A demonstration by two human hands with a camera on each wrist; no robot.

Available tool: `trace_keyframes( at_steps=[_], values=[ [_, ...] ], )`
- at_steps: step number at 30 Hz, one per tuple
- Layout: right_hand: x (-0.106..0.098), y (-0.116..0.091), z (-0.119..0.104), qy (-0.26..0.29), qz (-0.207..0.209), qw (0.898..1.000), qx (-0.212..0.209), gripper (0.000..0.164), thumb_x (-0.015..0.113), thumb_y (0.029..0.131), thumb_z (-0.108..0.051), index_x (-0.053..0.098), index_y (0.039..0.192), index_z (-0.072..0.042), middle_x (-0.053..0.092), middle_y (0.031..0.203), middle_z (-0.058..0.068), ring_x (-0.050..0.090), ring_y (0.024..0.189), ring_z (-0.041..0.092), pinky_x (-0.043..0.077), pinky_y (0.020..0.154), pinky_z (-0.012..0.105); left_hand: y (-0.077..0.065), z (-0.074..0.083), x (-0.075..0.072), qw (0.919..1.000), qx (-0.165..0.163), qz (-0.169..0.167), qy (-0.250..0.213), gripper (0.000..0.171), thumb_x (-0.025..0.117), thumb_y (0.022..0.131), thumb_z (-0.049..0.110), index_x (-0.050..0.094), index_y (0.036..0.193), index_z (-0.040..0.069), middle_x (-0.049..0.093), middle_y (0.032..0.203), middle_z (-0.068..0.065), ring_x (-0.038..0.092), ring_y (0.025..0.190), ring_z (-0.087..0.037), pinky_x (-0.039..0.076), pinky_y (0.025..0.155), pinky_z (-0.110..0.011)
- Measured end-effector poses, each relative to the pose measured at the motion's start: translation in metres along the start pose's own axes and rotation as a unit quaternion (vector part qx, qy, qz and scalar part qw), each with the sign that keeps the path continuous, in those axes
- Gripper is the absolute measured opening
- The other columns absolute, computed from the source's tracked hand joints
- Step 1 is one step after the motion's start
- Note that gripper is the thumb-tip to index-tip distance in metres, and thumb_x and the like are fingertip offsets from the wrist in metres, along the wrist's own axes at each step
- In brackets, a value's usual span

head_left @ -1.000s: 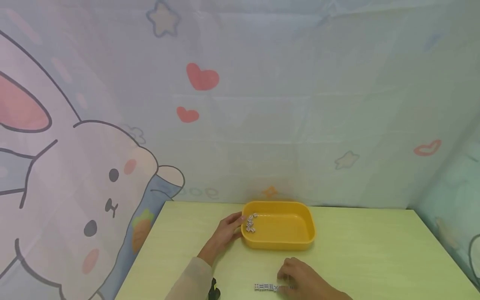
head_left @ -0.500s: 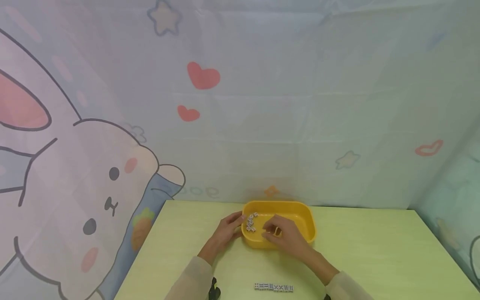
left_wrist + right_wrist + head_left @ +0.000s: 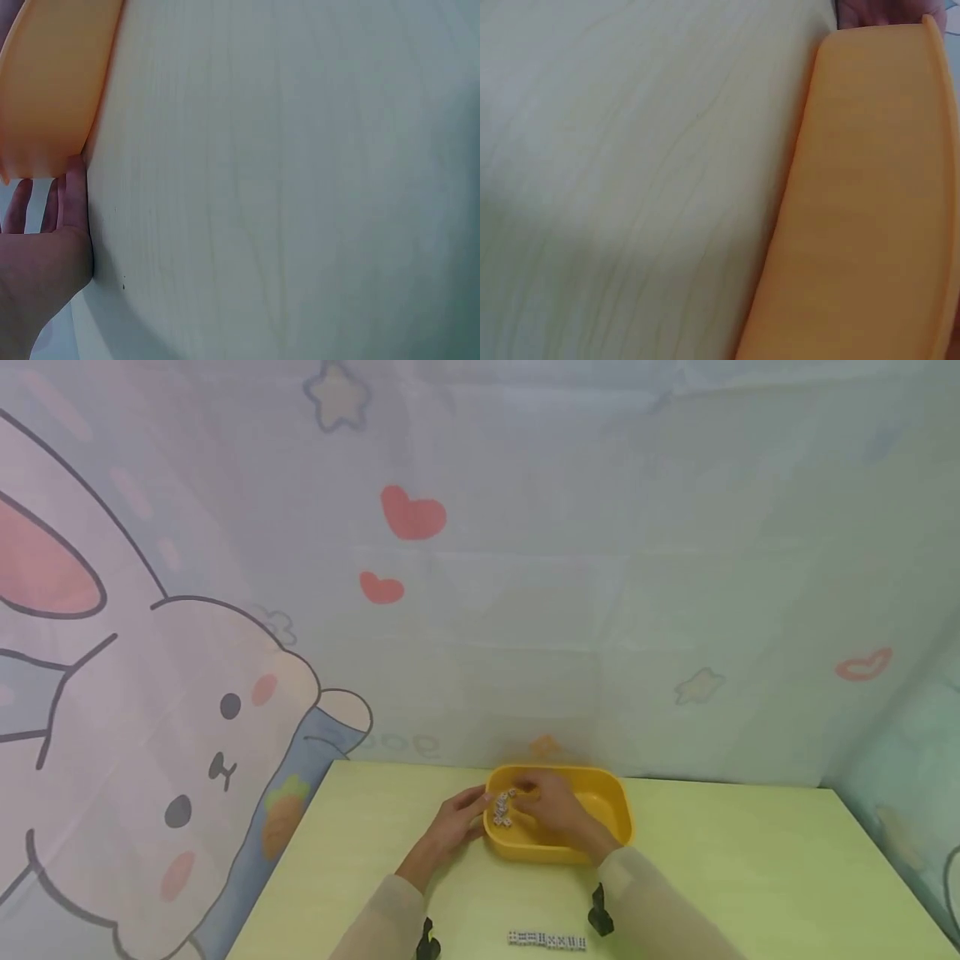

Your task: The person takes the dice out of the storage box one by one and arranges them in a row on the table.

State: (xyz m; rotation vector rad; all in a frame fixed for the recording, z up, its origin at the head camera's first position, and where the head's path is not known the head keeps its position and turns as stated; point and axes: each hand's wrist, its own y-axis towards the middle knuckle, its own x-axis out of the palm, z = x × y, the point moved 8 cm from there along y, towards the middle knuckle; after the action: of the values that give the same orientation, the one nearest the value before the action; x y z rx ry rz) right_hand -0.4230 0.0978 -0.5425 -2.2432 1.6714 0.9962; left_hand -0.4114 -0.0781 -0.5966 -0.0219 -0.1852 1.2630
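Note:
A yellow tray [image 3: 558, 852] stands at the back of the table, with several small white dice [image 3: 501, 810] at its left end. My left hand [image 3: 452, 822] rests at the tray's left end; in the left wrist view its straight fingers [image 3: 73, 196] touch the outer wall. My right hand [image 3: 555, 802] reaches into the tray from the front right. Its thumb and index finger are spread on either side of one die [image 3: 513, 792] near the back of the group. Near the front of the table lies a straight row of several dice [image 3: 547, 940].
The pale yellow-green table [image 3: 720, 868] ends at a hanging cloth [image 3: 570, 568] printed with a rabbit and hearts, close behind the tray. The right sleeve [image 3: 652, 893] passes over the table beside the dice row.
My right hand has left the dice row at the front, gone forward into the tray and over to the dice at its left end. My left hand stays at the tray.

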Motion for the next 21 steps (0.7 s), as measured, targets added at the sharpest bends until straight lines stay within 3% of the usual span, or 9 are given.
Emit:
trace_keyframes(
  at_steps=[6, 13, 21],
  values=[
    [0.013, 0.01, 0.002, -0.042, -0.012, 0.998, -0.04, 0.032, 0.072, 0.097, 0.001, 0.068, 0.127, 0.011, 0.068, 0.128, 0.027, 0.062, 0.123, 0.046, 0.048, 0.111, 0.063, 0.003, -0.001, -0.003, 1.0, 0.007, 0.002, -0.002, 0.061, 0.063, 0.109, 0.033, 0.046, 0.157, -0.001, 0.049, 0.156, -0.023, 0.05, 0.142, -0.042, 0.059, 0.105, -0.04],
    [0.017, 0.011, 0.004, -0.104, 0.001, 0.991, -0.084, 0.028, 0.07, 0.096, 0.001, 0.072, 0.123, 0.009, 0.068, 0.124, 0.025, 0.063, 0.117, 0.043, 0.051, 0.107, 0.06, 0.003, 0.0, -0.001, 0.9999, 0.008, 0.009, -0.012, 0.061, 0.067, 0.107, 0.033, 0.049, 0.156, 0.0, 0.05, 0.156, -0.022, 0.05, 0.142, -0.042, 0.059, 0.104, -0.04],
    [0.022, 0.013, 0.006, -0.112, -0.005, 0.991, -0.073, 0.024, 0.068, 0.096, 0.001, 0.074, 0.118, 0.007, 0.071, 0.116, 0.021, 0.064, 0.113, 0.041, 0.05, 0.107, 0.06, -0.002, 0.002, -0.001, 0.9999, 0.012, 0.01, 0.0, 0.061, 0.065, 0.108, 0.034, 0.049, 0.156, -0.001, 0.051, 0.154, -0.023, 0.052, 0.141, -0.04, 0.059, 0.104, -0.04]
  ],
)
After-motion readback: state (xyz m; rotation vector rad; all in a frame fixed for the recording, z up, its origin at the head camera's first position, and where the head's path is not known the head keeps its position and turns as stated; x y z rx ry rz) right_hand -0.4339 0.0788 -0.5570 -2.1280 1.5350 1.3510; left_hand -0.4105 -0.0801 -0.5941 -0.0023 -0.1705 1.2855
